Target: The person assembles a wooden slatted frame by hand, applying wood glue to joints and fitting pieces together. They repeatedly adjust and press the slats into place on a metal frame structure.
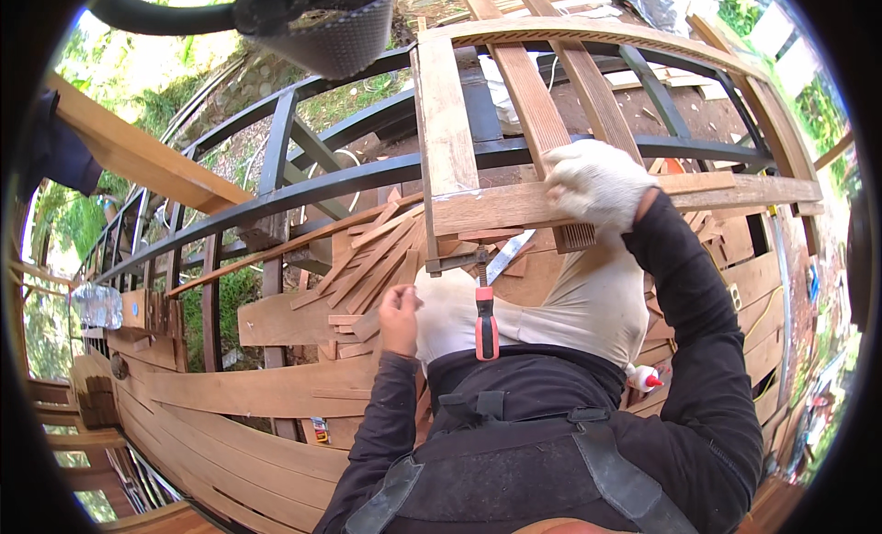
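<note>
My right hand (599, 187), in a whitish work glove, is closed on a grooved wooden slat (528, 107) where it meets the near rail (501, 208) of a wooden frame. At the frame's near left corner sits a bar clamp with a red and black handle (486, 324); its handle hangs toward me, over my lap. My bare left hand (400, 319) is beside my left thigh, left of the clamp, with fingers curled; the inside of that hand is hidden. A second grooved slat (593, 97) and a wider plain board (448, 120) also cross the frame.
Dark metal beams (322, 187) run beneath the frame, with ground below. Loose wooden strips (381, 258) lie piled on deck planks (276, 387). A white bottle with a red tip (643, 379) is by my right hip. A clear plastic bottle (96, 306) stands far left.
</note>
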`<state>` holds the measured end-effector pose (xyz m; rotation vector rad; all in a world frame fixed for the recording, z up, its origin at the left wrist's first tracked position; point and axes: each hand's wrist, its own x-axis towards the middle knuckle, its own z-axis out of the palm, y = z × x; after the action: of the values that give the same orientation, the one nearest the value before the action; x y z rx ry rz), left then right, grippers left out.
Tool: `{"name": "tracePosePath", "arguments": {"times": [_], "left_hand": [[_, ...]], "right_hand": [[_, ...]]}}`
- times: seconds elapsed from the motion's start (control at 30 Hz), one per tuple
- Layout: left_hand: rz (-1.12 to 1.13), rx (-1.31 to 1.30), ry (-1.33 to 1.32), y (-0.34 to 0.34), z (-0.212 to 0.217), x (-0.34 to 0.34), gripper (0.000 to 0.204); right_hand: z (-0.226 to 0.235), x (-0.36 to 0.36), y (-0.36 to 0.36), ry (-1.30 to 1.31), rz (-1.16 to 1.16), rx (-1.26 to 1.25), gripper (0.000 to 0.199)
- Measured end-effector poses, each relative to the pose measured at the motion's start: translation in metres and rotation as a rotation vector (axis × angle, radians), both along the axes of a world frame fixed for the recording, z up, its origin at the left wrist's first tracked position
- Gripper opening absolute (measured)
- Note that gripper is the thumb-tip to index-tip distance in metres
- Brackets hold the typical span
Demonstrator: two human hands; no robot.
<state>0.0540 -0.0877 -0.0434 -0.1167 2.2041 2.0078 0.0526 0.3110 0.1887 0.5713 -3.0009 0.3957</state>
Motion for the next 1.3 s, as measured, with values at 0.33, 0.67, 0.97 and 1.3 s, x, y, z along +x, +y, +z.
{"name": "tracePosePath", "arguments": {"times": [0.33, 0.67, 0.97, 1.3], "left_hand": [[-0.206, 0.317, -0.010, 0.051, 0.121, -0.082, 0.036], [-0.408, 0.454, -0.496, 0.077, 0.136, -0.113, 0.039], [-0.344, 0.594, -0.429, 0.096, 0.109, -0.118, 0.041], [-0.359, 0.669, -0.441, 0.093, 0.109, -0.122, 0.055]], "right_hand": [[-0.046, 0.050, 0.056, 0.199, -0.569, -0.075, 0.035], [-0.050, 0.048, 0.053, 0.315, -0.602, -0.128, 0.036], [-0.049, 0.049, 0.054, 0.284, -0.610, -0.159, 0.036], [-0.051, 0.050, 0.056, 0.305, -0.609, -0.154, 0.035]]}}
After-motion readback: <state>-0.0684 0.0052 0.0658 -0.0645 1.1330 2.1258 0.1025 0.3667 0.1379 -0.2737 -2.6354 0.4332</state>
